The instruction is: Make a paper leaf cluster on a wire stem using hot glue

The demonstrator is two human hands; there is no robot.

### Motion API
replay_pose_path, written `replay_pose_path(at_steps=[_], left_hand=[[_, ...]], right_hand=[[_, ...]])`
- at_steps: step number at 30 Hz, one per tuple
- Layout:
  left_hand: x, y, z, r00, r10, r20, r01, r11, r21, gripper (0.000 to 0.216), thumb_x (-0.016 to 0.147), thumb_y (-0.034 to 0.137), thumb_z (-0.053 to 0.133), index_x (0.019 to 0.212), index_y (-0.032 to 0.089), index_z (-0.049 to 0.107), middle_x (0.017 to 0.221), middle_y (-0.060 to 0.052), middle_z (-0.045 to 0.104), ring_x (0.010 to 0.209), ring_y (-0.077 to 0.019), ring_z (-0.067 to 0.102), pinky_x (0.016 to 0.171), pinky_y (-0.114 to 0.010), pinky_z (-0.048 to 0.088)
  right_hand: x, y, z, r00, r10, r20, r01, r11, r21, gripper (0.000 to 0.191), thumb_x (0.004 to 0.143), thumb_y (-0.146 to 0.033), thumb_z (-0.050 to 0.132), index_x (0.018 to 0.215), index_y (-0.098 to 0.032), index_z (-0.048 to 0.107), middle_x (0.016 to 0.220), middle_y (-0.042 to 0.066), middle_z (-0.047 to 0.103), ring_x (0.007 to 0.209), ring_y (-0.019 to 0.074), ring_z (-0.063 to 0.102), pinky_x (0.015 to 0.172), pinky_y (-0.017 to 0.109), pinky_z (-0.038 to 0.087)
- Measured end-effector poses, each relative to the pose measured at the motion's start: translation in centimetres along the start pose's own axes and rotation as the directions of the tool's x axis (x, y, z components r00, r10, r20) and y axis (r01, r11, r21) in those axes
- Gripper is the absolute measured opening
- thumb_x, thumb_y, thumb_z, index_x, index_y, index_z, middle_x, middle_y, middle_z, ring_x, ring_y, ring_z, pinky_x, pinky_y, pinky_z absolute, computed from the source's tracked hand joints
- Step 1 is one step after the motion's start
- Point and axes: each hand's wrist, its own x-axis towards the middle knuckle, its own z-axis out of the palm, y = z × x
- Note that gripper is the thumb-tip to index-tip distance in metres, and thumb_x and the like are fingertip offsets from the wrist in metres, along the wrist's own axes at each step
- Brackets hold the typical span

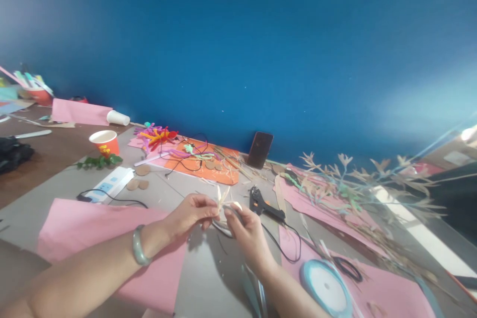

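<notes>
My left hand (194,212), a jade-green bangle (140,246) on its wrist, pinches the base of a small cream-coloured, pointed-leaf piece (222,196). Close beside it, my right hand (246,231) is closed with thumb and fingers together. Whether it grips the same leafy piece or a thin stem is too blurred to tell. A pale curved strip (222,230) shows just under both hands. Just beyond the right hand a black glue gun (265,204) lies on the table, its cord running towards me.
Pink paper (112,238) lies under my left forearm. A ribbon spool (326,288) is at the front right. A power strip (112,184) and red paper cup (106,143) stand left. A phone (260,150) leans on the blue wall. Dried leafy branches (346,184) spread right.
</notes>
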Motion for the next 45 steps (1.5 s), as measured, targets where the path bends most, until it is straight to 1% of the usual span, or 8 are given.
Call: replay_pose_path(at_steps=[6,13,20,28,32,36,41,45], left_hand=[[-0.1,0.1,0.1,0.999,0.030,0.011,-0.031,0.998,0.047,0.021,0.069,0.028,0.078,0.066,0.011,0.066,0.051,0.002,0.059,0.045,-0.0061,0.048,0.048,-0.019,0.036],[0.1,-0.1,0.1,1.000,0.007,-0.005,-0.007,1.000,-0.013,0.024,0.069,0.027,0.078,0.070,0.013,0.059,0.057,0.002,0.062,0.042,-0.0052,0.048,0.043,-0.017,0.034],[0.0,0.2,0.1,1.000,0.015,-0.018,-0.016,0.999,-0.045,0.034,0.068,0.024,0.078,0.094,0.015,0.058,0.055,0.005,0.061,0.042,-0.0066,0.051,0.044,-0.018,0.037],[-0.2,0.5,0.4,0.999,0.041,-0.034,-0.039,0.998,0.056,0.018,0.068,0.026,0.078,0.074,0.011,0.069,0.054,0.002,0.058,0.047,-0.0076,0.052,0.050,-0.021,0.040],[-0.3,0.6,0.4,0.998,0.059,-0.029,-0.055,0.990,0.129,0.017,0.069,0.027,0.077,0.068,0.012,0.070,0.050,0.003,0.055,0.048,-0.0082,0.051,0.052,-0.021,0.040],[-0.3,0.6,0.4,0.998,0.045,-0.036,-0.039,0.989,0.145,0.018,0.069,0.028,0.077,0.066,0.012,0.070,0.051,0.003,0.054,0.047,-0.0080,0.050,0.051,-0.021,0.039],[-0.2,0.4,0.4,0.997,0.051,-0.052,-0.042,0.986,0.161,0.017,0.069,0.029,0.076,0.068,0.012,0.071,0.049,0.003,0.054,0.047,-0.0079,0.049,0.051,-0.021,0.037],[-0.2,0.3,0.3,0.995,0.080,-0.058,-0.069,0.983,0.167,0.017,0.070,0.029,0.075,0.068,0.013,0.070,0.048,0.002,0.054,0.049,-0.0087,0.049,0.053,-0.021,0.037]], right_hand=[[-0.1,-0.2,0.0,0.998,-0.025,0.056,0.025,1.000,-0.004,0.028,0.086,-0.040,0.057,0.068,-0.018,0.061,0.053,-0.006,0.036,0.049,0.0087,0.028,0.048,0.023,0.025],[0.3,0.2,-0.2,0.998,-0.029,0.057,0.028,0.999,0.017,0.026,0.085,-0.041,0.061,0.074,-0.018,0.065,0.052,-0.005,0.038,0.049,0.0088,0.031,0.047,0.022,0.027],[0.1,-0.3,-0.3,0.996,0.002,0.094,-0.005,1.000,0.030,0.028,0.084,-0.045,0.061,0.076,-0.019,0.068,0.048,-0.006,0.036,0.049,0.0097,0.033,0.048,0.023,0.029],[0.2,-1.0,-0.6,0.989,0.020,0.143,-0.020,1.000,-0.004,0.029,0.085,-0.043,0.060,0.072,-0.018,0.068,0.046,-0.006,0.035,0.046,0.0090,0.031,0.047,0.022,0.029],[0.4,-1.0,-0.7,0.985,0.023,0.168,-0.014,0.999,-0.051,0.030,0.086,-0.043,0.059,0.078,-0.017,0.071,0.050,-0.003,0.047,0.048,0.0094,0.035,0.047,0.022,0.029],[0.5,-0.8,-0.8,0.986,0.002,0.164,0.012,0.996,-0.087,0.030,0.087,-0.041,0.057,0.080,-0.016,0.071,0.065,0.001,0.062,0.054,0.0109,0.045,0.050,0.021,0.032],[0.6,-0.7,-0.7,0.991,-0.037,0.126,0.055,0.989,-0.139,0.028,0.086,-0.039,0.058,0.075,-0.016,0.069,0.068,0.002,0.063,0.064,0.0141,0.053,0.057,0.022,0.038],[0.7,-0.5,-0.5,0.996,-0.002,0.086,0.015,0.990,-0.143,0.028,0.082,-0.041,0.061,0.078,-0.015,0.070,0.063,0.001,0.061,0.061,0.0144,0.052,0.055,0.023,0.039]])
